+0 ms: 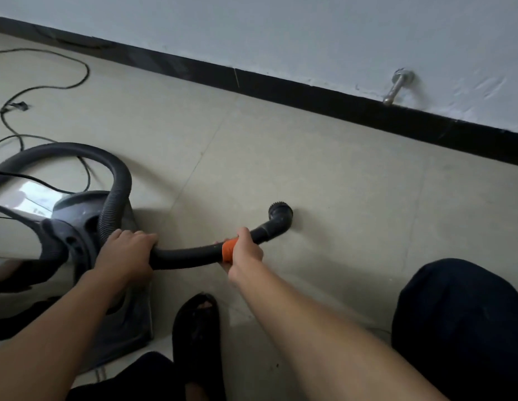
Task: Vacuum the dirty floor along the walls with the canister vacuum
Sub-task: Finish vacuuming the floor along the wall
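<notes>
Step in hand — floor pass. Left hand [127, 250] and right hand [246, 254] grip the hose [188, 256]; elbow nozzle [278, 219] on floor tile [338, 198], well short of baseboard [309, 96]. Canister vacuum [87, 227] at left. Next, likely — push nozzle toward the wall edge.

**Plastic, tile and paint**

The canister vacuum [78, 215] has a grey plastic shell, matt and flecked with dust. Its hose [116, 180] is black ribbed plastic. To the right of the vacuum it turns smooth, past a tape-like orange band [229, 250], and ends in a matt nozzle [278, 219]. The floor [309, 157] under the vacuum is pale tile, smooth with a dull sheen. Beyond the vacuum, the skirting [309, 94] is black and faintly glossy. The wall [280, 33] is matt paint, scuffed around a dull metal stop [396, 88].
</notes>
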`<state>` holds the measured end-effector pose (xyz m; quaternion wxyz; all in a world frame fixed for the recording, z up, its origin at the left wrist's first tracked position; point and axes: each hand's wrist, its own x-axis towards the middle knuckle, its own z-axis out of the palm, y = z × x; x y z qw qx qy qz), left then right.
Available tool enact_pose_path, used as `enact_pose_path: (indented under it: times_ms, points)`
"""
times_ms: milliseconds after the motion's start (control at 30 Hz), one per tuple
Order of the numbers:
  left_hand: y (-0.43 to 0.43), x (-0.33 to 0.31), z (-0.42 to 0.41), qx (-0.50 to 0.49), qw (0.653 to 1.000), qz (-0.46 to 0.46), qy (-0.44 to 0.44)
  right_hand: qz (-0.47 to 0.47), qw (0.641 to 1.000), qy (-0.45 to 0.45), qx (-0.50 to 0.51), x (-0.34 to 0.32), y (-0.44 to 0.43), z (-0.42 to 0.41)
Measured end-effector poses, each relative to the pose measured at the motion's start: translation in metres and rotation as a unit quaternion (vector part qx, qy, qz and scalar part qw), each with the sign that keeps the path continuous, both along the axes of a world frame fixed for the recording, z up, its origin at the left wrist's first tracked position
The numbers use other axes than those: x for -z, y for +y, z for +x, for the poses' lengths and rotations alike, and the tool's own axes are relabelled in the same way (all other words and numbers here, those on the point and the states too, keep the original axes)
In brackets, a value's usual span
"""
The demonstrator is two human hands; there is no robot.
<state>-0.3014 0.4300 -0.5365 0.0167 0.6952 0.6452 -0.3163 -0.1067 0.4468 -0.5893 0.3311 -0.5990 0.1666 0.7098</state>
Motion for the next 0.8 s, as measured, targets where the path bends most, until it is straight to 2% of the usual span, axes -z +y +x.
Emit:
enact_pose_path:
  times_ms: [133,233,400,533,600,800]
  points:
    - [-0.016,0.009,-0.005,0.018,0.998,-0.056,0.008,-0.023,0.999,-0.03,-0.004,0.006,-0.04,-0.007]
    - [-0.023,0.002,-0.014,-0.009,0.998,-0.061,0.015,-0.006,0.999,-0.032,-0.033,0.005,-0.028,-0.022]
    - [-0.014,0.002,-0.007,-0.07,0.994,0.001,-0.086,0.033,0.993,-0.081,-0.085,0.01,0.024,-0.016]
    - [0.009,0.015,0.043,-0.046,0.98,0.037,-0.192,0.043,0.988,-0.138,-0.054,0.013,0.059,0.04]
    - [0.018,0.021,0.057,-0.078,0.97,0.031,-0.226,0.047,0.986,-0.149,-0.055,0.015,0.081,0.053]
    - [0.015,0.024,0.032,-0.207,0.95,0.039,-0.231,0.109,0.978,-0.097,-0.15,0.015,0.131,-0.012]
